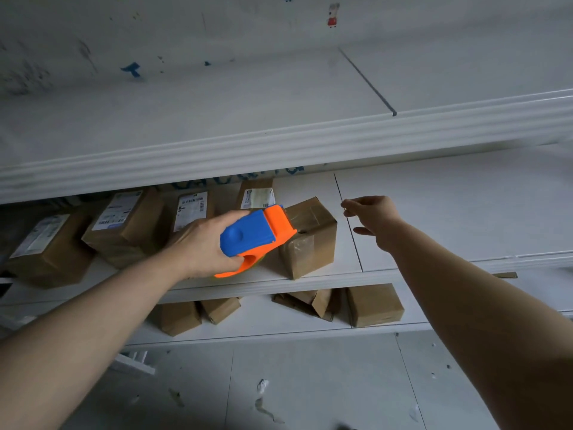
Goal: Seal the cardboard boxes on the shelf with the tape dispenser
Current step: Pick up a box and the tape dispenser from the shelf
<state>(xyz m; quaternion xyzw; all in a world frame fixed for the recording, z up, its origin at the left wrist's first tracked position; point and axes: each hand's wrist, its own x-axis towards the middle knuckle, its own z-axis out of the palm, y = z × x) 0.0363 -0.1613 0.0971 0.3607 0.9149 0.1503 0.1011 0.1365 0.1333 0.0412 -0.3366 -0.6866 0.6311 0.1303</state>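
Left hand [201, 246] gripped blue-and-orange tape dispenser [254, 234] at frame centre, its orange nose against taped box [313, 240] on middle shelf [310, 280], right hand [372, 215] loosely curled right of centre, labelled boxes [124, 218] left.

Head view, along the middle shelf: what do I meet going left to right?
In order: far-left box → second box → left hand → dispenser → tilted box → right hand.
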